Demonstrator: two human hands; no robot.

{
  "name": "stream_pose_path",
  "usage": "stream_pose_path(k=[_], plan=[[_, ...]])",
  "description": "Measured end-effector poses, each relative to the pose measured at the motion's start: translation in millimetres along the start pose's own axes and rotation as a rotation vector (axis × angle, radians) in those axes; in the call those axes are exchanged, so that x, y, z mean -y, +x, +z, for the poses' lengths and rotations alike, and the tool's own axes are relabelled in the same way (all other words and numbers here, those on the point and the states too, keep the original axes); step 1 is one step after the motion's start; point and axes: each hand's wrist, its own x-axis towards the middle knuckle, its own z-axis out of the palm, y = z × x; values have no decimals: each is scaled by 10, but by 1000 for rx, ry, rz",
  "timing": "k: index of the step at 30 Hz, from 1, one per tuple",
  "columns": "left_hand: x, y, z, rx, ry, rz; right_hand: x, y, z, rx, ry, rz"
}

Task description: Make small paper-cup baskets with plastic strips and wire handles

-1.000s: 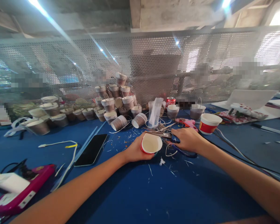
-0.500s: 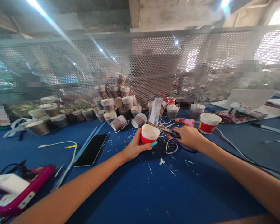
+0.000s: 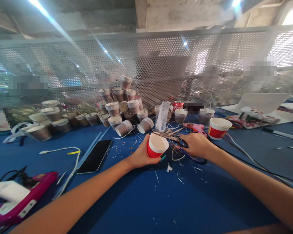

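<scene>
A red and white paper cup (image 3: 157,145) is tilted in my left hand (image 3: 142,152), its white mouth turned up toward me. The fingers wrap round its far side, with the thumb along the near side. My right hand (image 3: 197,145) is closed round the handles of scissors (image 3: 169,137). Their blades point left, beside the cup's far rim; whether they touch it I cannot tell. Another red and white paper cup (image 3: 219,129) stands upright to the right. Just beyond my hands lie a pink glue gun (image 3: 197,128) and clear glue sticks (image 3: 163,116).
Twine-wrapped cups (image 3: 112,109) are stacked at the back, with more at the left (image 3: 40,132). A phone (image 3: 94,156), a white cable (image 3: 76,165) and a magenta power strip (image 3: 39,188) lie left. A soda can (image 3: 178,105) stands behind. Scraps litter the blue table (image 3: 146,201).
My left hand has tipped the cup further, lowering its near side slightly. The scissors have shifted a little along the far rim, and my right hand has moved slightly with them.
</scene>
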Motion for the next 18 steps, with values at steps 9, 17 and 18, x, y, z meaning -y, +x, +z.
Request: stream_pose_path(k=[9,17,18], plan=[[10,13,-23,-30,-100,-42,-26,14,-25,16,6,-21],[-72,-19,-36,120,-200,-105,8,-5,-17,-8,27,-87],[-64,-18,-38,123,-209,-101,6,-5,-10,-14,32,-87]])
